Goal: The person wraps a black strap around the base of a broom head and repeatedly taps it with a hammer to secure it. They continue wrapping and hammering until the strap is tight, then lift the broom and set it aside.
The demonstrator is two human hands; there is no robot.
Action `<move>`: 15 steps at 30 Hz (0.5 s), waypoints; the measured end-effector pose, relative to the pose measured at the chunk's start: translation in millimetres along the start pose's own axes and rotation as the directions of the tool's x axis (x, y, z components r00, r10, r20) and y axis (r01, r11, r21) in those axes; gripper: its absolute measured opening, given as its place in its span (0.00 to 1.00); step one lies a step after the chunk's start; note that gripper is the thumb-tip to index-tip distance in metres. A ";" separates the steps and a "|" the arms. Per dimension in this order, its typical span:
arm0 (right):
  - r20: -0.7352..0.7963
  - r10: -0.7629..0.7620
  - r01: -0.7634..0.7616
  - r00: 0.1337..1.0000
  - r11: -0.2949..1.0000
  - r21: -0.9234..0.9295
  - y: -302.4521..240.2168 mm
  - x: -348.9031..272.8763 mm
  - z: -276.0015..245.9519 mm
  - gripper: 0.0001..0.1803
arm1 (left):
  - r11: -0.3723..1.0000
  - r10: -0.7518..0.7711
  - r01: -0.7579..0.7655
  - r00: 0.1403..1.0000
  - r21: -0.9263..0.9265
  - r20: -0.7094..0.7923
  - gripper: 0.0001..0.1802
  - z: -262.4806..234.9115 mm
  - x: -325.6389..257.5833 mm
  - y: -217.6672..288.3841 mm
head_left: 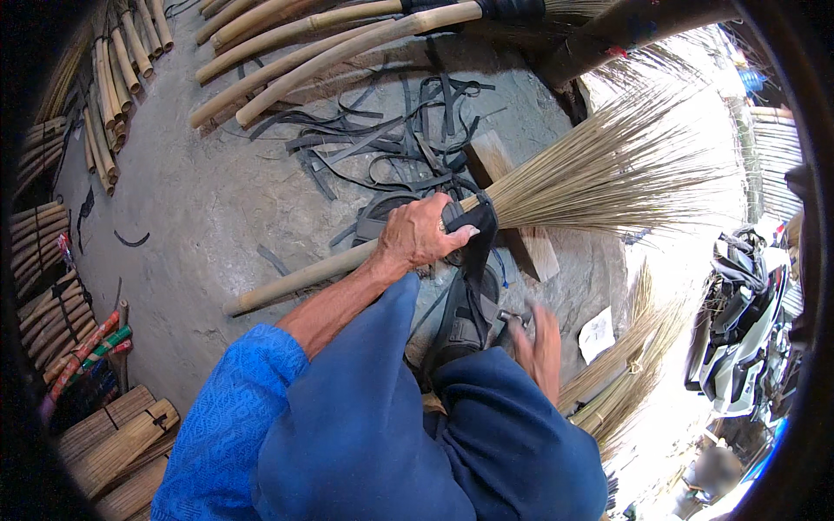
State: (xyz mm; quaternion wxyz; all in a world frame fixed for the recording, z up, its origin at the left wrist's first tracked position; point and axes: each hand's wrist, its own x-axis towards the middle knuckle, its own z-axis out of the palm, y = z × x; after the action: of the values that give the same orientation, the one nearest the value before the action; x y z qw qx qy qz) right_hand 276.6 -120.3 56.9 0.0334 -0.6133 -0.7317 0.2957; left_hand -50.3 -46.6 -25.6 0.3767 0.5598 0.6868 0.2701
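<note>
Your broom point(599, 165) lies with its neck under your left hand point(417, 233), fingers curled around it, bristles fanning beyond. Your blurred right hand point(540, 347) is apart from it, grip unclear. A black strip point(477, 262) hangs beside your left thumb.

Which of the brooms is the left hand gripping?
The middle broom, its straw fanning rightward past the wooden block. The left hand grips its neck; the brooms along the top edge and the straw bundle at lower right lie outside that grip.
</note>
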 end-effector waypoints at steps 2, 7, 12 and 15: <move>-0.121 -0.003 0.020 0.993 0.990 0.142 -24.6 60.8 23.6 0.29 | 1.000 0.008 -0.008 1.000 0.013 -0.012 0.34 0.3 -0.4 0.8; 0.005 0.175 -0.149 0.985 0.822 0.549 -53.0 121.4 66.3 0.22 | 1.000 0.000 0.000 1.000 0.009 -0.015 0.34 -2.2 0.1 1.1; 0.016 0.302 -0.104 0.953 0.277 0.955 -44.5 114.6 63.8 0.15 | 1.000 0.012 -0.011 0.999 0.025 -0.034 0.33 -0.8 -2.0 1.9; -0.097 0.288 -0.064 0.953 0.502 0.862 -36.8 120.6 59.0 0.14 | 1.000 -0.008 0.008 1.000 -0.020 0.025 0.34 -0.3 3.7 -4.5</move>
State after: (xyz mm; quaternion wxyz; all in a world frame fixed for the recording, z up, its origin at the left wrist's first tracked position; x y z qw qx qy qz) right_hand 190.4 -35.5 -12.1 0.3816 -0.6194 -0.4175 0.5444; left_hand -53.4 -44.0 -29.7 0.3919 0.5565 0.6817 0.2684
